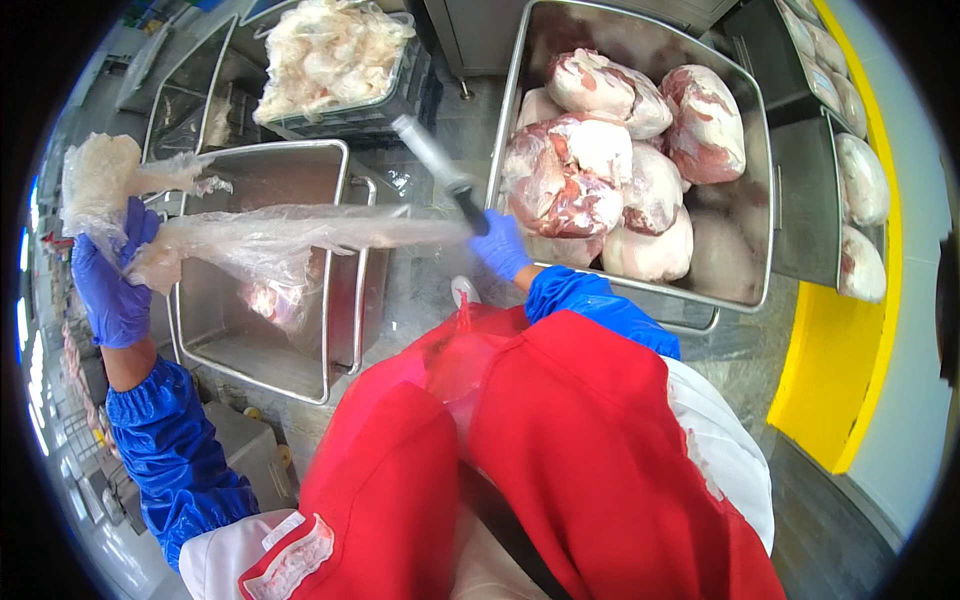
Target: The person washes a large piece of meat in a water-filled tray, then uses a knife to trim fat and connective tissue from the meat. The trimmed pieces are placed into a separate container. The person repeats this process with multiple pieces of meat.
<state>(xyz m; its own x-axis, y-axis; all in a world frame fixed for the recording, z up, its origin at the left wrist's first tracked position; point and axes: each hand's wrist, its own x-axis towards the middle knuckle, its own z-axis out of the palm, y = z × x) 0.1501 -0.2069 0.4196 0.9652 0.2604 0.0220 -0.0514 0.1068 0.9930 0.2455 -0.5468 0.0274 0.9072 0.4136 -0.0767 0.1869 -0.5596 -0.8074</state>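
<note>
My left hand [108, 285], in a blue-purple glove, is raised at the left with its fingers closed around a clear plastic film [270, 235]. The film is bunched at that hand and stretches rightward across a metal bin [245, 150]. Its thin end reaches close to my right hand [500, 245]; whether that hand touches it I cannot tell. In my gloved right hand is a knife [430, 155] by its black handle, the pale blade blurred and pointing up and left. A piece of meat [272, 300] shows partly behind the film in the bin.
A large metal tub [725, 240] at the right holds several big cuts of meat [570, 180]. Behind the left bin, a crate [375, 115] is heaped with crumpled plastic [335, 55]. More meat [862, 180] lies in bins beside a yellow barrier [825, 380].
</note>
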